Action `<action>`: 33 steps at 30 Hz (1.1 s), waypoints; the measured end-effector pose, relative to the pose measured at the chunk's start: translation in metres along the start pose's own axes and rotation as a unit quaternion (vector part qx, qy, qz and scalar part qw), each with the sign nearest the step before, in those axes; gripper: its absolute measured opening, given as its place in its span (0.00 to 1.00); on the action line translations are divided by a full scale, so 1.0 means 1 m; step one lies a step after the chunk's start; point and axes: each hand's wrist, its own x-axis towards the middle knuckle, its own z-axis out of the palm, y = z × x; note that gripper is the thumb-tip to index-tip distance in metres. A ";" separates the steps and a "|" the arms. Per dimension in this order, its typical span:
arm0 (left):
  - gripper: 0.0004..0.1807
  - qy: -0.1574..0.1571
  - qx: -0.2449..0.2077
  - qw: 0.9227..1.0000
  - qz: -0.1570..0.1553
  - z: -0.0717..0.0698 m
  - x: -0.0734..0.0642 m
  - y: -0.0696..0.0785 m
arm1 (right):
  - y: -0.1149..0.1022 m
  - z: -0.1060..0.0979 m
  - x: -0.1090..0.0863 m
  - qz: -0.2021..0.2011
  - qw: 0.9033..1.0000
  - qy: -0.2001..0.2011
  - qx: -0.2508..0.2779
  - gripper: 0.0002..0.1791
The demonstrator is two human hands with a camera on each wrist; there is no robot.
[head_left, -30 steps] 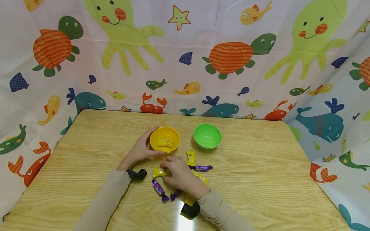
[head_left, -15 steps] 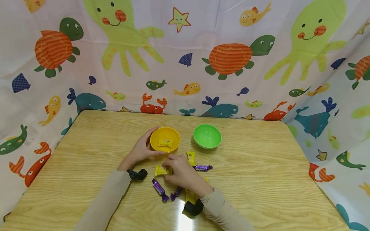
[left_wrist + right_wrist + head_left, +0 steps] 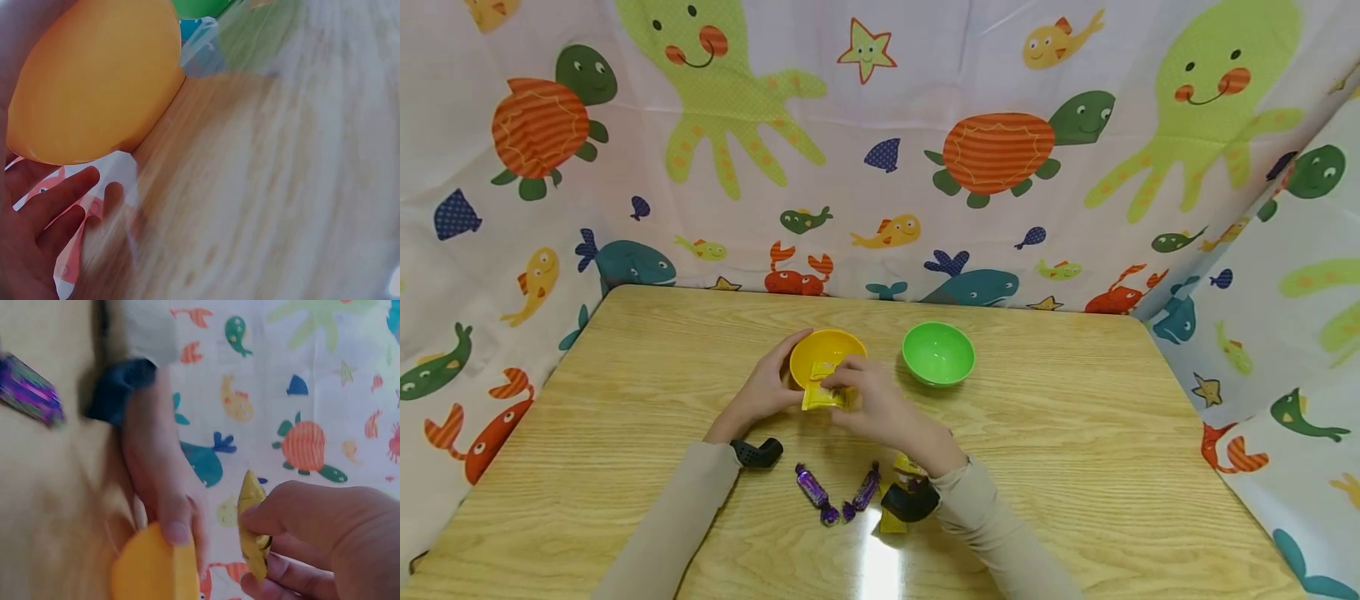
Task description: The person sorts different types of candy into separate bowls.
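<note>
In the head view my left hand [image 3: 764,392] holds the yellow bowl [image 3: 803,352], thumb at the near side and fingers around the left. The left wrist view shows the bowl's outer wall [image 3: 100,87] with fingers [image 3: 56,200] beside it. My right hand [image 3: 880,404] pinches a yellow-wrapped candy [image 3: 822,397] between thumb and fingers, over the bowl's near rim. That wrapper [image 3: 249,497] appears upright and edge-on in the right wrist view. Inside the bowl lies another yellow-wrapped candy [image 3: 822,368], partly hidden by the held one.
A green bowl [image 3: 938,354] stands right of the yellow one. Two purple-wrapped candies [image 3: 812,487] lie on the wooden table [image 3: 1075,433] near the front. More yellow-wrapped candies [image 3: 893,522] are partly covered by my right wrist. A sea-animal curtain [image 3: 880,100] surrounds the table's back and sides.
My right hand has picked up the yellow-wrapped candy from the table and carried it up and forward to the yellow bowl. My left hand has stayed at the bowl.
</note>
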 end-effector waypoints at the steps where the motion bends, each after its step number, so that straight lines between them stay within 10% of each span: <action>1: 0.52 0.000 -0.002 1.000 -0.001 0.000 0.000 0.000 | 0.001 -0.003 0.004 0.004 1.000 0.002 0.008 0.15; 33: 0.53 0.003 -0.001 1.000 -0.007 0.000 -0.002 -0.002 | 0.043 0.021 0.064 0.117 0.978 -0.135 -0.107 0.03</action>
